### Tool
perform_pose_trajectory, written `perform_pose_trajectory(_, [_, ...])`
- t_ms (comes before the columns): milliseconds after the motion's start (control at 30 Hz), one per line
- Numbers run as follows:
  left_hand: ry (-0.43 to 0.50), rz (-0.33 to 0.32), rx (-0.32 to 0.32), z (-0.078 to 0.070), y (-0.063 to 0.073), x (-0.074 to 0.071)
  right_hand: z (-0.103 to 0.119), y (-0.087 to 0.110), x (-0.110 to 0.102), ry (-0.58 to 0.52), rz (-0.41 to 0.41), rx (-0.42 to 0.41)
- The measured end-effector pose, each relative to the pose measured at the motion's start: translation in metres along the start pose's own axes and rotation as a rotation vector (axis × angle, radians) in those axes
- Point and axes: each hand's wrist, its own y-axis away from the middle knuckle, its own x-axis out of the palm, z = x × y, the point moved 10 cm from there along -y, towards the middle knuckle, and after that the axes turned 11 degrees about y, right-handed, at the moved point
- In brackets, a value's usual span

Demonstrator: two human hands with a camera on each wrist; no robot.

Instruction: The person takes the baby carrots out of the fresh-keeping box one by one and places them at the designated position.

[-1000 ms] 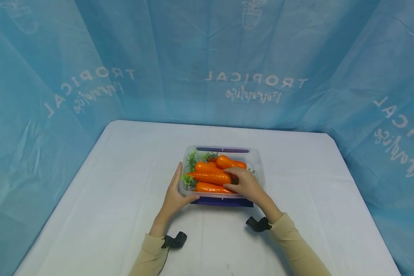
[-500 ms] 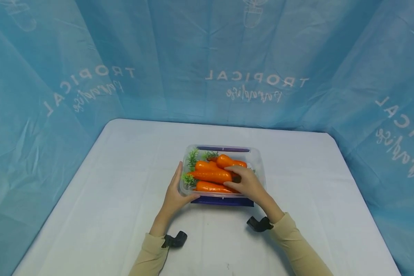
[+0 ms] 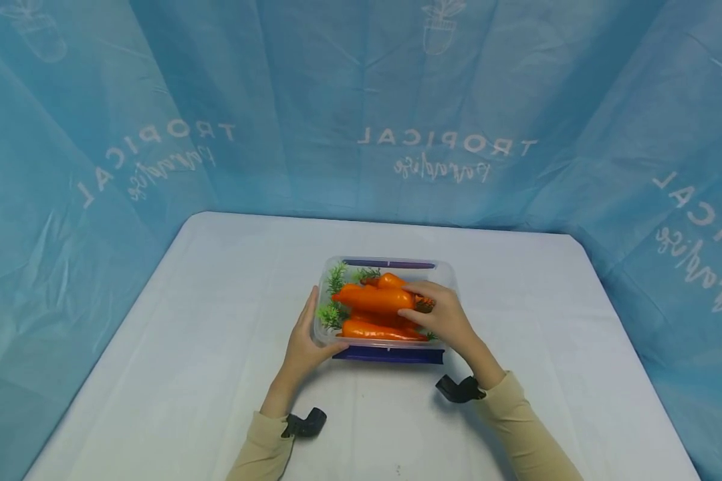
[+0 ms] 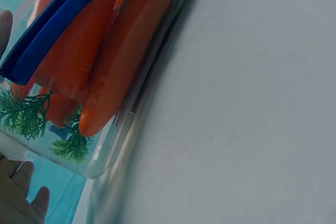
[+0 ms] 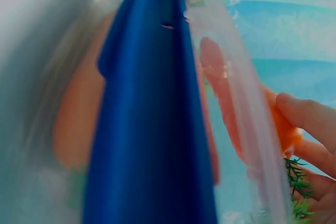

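A clear plastic container [image 3: 391,345] with blue side latches holds several orange carrots with green feathery tops. My left hand [image 3: 303,347] rests at its left front corner, fingers straight along the left wall and thumb at the front rim. My right hand [image 3: 445,314] pinches a carrot [image 3: 376,299] by its thick right end, raised over the others with its tip pointing left. Below it, one carrot [image 3: 382,329] lies along the front wall. In the right wrist view, fingertips [image 5: 286,99] press the carrot's end, with green leaves [image 5: 299,187] hanging beneath.
The front latch [image 3: 388,353] hangs folded down, and another latch [image 3: 389,264] shows at the back. A white-covered table [image 3: 247,280] lies around the container. Blue printed curtains [image 3: 313,80] stand behind and at both sides.
The right hand has moved slightly right and up, lifting the gripped carrot off the pile so it now covers those behind. The left hand and container have stayed put.
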Motion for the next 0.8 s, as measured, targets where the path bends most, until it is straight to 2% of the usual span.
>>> perform_pose_trajectory(200, [0.011,0.021,-0.024,-0.03,0.0,0.0,-0.005,0.002,-0.019,-0.027,-0.052,0.013])
perform_pose_trajectory(267, [0.012,0.025,-0.032,-0.032,0.0,0.001,-0.006,0.004,-0.026,-0.022,-0.077,0.015])
perform_pose_trajectory(333, [0.013,0.027,-0.034,-0.026,0.0,0.002,-0.008,0.007,-0.033,-0.014,-0.111,0.014])
perform_pose_trajectory(533, [-0.022,-0.001,-0.019,0.005,-0.001,-0.001,-0.016,0.019,-0.049,0.023,-0.202,0.02])
perform_pose_trajectory(800, [-0.012,-0.002,0.012,0.006,0.001,-0.001,-0.026,0.035,-0.067,0.084,-0.295,0.061])
